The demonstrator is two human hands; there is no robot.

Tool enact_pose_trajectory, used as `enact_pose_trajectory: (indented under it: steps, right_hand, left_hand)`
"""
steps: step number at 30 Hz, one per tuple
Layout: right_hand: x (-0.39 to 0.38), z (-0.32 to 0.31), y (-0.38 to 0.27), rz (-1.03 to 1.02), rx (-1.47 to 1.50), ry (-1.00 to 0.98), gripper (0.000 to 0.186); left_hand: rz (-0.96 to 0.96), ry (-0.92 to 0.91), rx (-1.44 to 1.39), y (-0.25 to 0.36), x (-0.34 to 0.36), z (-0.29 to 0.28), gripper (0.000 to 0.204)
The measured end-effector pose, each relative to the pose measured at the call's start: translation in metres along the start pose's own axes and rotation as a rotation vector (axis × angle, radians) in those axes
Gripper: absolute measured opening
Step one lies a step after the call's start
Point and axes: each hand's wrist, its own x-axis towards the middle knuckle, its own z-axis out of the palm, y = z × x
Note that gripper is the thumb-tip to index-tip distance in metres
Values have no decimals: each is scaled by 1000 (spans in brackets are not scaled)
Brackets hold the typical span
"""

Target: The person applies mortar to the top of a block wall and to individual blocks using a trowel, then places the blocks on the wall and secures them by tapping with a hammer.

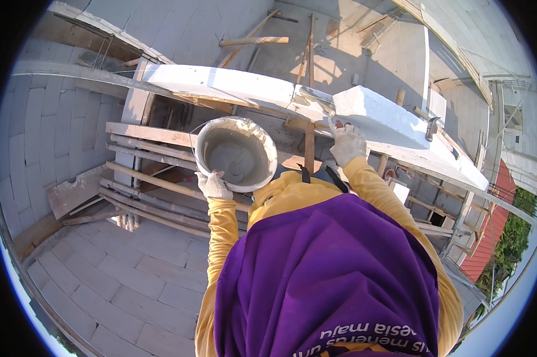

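Observation:
My left hand (213, 185), in a white knit glove, is closed on the near rim of a mortar-crusted bucket (267, 156). Wet grey mortar (235, 162) lies in the bottom of the bucket, and a thin wire handle hangs at its left side. My right hand (347, 144), also gloved, is at the left end of a white block (387, 116) on top of the wall. Its fingers are bent around something small that I cannot make out. Left of that block, the white wall top (221, 82) has a lower stretch with grey mortar on it.
A hammer (431, 129) rests on the block's right part. Wooden poles (155, 178) run beneath the bucket at left. An upright timber (309, 149) stands between my hands. Beyond the wall, loose timber (253, 41) lies in a lower room. Grey block walls (143, 279) rise at left.

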Motion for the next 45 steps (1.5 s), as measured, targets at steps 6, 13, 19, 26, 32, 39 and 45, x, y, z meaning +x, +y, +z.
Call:
enact_pose_trajectory:
  steps: [6, 13, 19, 26, 32, 39, 45]
  right_hand:
    - [36, 29, -29, -58, 76, -51, 69]
    - [64, 32, -72, -141, 281, 175, 45]
    - [86, -7, -83, -101, 200, -68, 45]
    - [36, -22, -86, -517, 204, 31, 47]
    - [40, -56, -167, -641, -216, 226, 55]
    - [42, -96, -173, -572, 95, -251, 28]
    - [44, -28, -153, -481, 877, -722, 58]
  left_hand:
    - [7, 10, -12, 3, 10, -20, 24]
    - [56, -10, -53, 12, 13, -36, 41]
    - [119, -131, -68, 19, 22, -35, 64]
    - [316, -221, 127, 44, 34, -9, 70]
    - [704, -392, 678, 100, 12, 33, 88]
    - [997, -505, 593, 154, -4, 32, 66]
    - [712, -443, 234, 149, -10, 21, 72]
